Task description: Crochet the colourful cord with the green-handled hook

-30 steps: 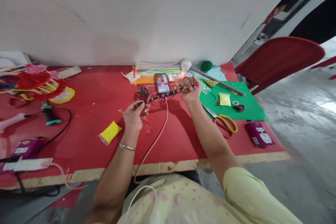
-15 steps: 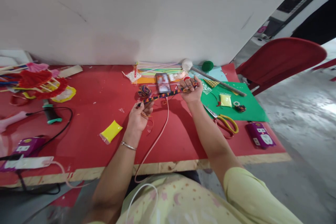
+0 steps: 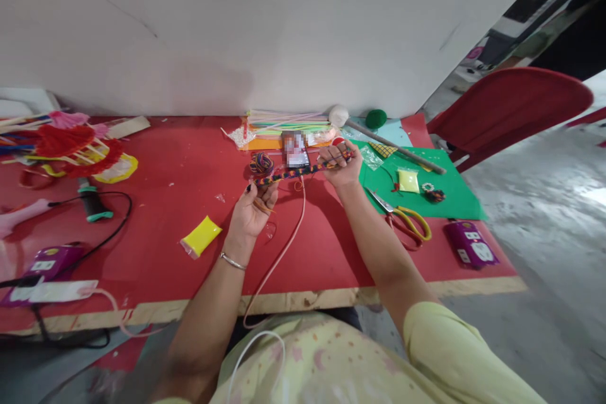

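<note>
A long, thin stick-like piece covered in multicoloured yarn (image 3: pixel 293 173) spans the space between my two hands, above the table. Its left end rests between the thumb and fingers of my left hand (image 3: pixel 250 208), which is closed on it, palm turned up. My right hand (image 3: pixel 341 164) wraps round the other end, knuckles up. Whether a rod lies inside the yarn, I cannot tell. A ball of multicoloured yarn (image 3: pixel 261 164) sits just behind my left hand. Beyond the held piece lies a phone (image 3: pixel 295 150) with a lit screen, a pink cable (image 3: pixel 284 243) running from it toward me.
Scissors (image 3: pixel 401 218) lie right of my right forearm, by a green sheet (image 3: pixel 459 192). A yellow packet (image 3: pixel 201 237) lies at left. Purple boxes (image 3: pixel 468 245) stand near both sides. A glue gun (image 3: pixel 92 202) and red craft pieces (image 3: pixel 66 142) occupy the far left.
The yarn-covered piece has tilted a little, its right end coming slightly lower and to the left with my right hand. My left fingers have shifted slightly on its end.
</note>
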Tool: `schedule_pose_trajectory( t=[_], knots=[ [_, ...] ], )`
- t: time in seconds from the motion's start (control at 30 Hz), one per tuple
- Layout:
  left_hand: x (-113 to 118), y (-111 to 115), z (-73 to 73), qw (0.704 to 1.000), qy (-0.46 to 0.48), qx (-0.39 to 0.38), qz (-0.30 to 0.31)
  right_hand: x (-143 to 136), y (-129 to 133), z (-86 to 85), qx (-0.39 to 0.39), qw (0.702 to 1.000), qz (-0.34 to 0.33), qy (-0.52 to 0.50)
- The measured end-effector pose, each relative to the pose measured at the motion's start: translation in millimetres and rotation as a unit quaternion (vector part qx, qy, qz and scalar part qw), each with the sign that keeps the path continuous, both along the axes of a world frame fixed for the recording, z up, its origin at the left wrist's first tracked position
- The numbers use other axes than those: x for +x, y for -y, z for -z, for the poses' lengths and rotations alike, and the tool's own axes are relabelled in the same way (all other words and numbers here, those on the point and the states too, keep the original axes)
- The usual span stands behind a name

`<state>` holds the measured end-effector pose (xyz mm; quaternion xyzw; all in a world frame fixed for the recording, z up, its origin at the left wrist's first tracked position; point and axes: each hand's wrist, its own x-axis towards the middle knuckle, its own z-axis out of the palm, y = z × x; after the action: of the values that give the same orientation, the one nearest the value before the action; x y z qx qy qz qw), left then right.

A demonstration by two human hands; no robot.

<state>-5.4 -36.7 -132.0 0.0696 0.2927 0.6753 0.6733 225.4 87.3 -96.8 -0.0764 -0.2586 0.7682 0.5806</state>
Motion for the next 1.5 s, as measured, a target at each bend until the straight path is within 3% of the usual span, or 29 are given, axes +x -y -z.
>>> schedule_pose_trajectory(
  t=[0.33,0.5,0.57,0.63,0.7,0.77,0.83,0.93,1.1,1.23,1.4,1.5],
  knots=[
    [-2,0,5.3,0.999,-0.042,0.010,-0.002,4,-2,2.4,-0.058,0.998,0.013,-0.017],
    [-5,-1,6.4,0.998,-0.062,0.014,-0.011,2,-1,-5.8,-0.029,0.999,0.025,0.018],
    [-4,0,4.6,0.993,-0.110,0.027,-0.039,2,-1,-12.8,-0.017,0.998,0.032,0.057],
    [-3,1,0.6,0.971,-0.206,0.053,-0.108,1,-1,-19.8,-0.007,0.993,0.023,0.114],
    [0,3,-5.9,0.929,-0.315,0.069,-0.181,-3,1,-24.8,0.002,0.983,0.000,0.184],
    [4,4,-14.1,0.895,-0.388,0.072,-0.208,-11,7,-26.8,0.017,0.967,-0.012,0.255],
    [9,1,-23.1,0.898,-0.401,0.075,-0.168,-22,18,-26.9,0.049,0.947,-0.001,0.316],
    [16,-10,-35.9,0.943,-0.319,0.086,-0.039,-39,39,-27.5,0.118,0.909,0.026,0.399],
    [22,-27,-47.3,0.972,-0.219,0.068,0.051,-46,64,-29.7,0.196,0.850,0.056,0.486],
    [21,-34,-44.7,0.972,-0.209,0.030,0.100,-38,65,-24.6,0.278,0.800,0.079,0.526],
    [21,-40,-30.9,0.968,-0.203,-0.011,0.145,-34,58,-14.9,0.411,0.667,0.122,0.609],
    [21,-41,-19.1,0.973,-0.174,-0.034,0.150,-37,54,-7.5,0.428,0.612,0.153,0.648]
  ],
)
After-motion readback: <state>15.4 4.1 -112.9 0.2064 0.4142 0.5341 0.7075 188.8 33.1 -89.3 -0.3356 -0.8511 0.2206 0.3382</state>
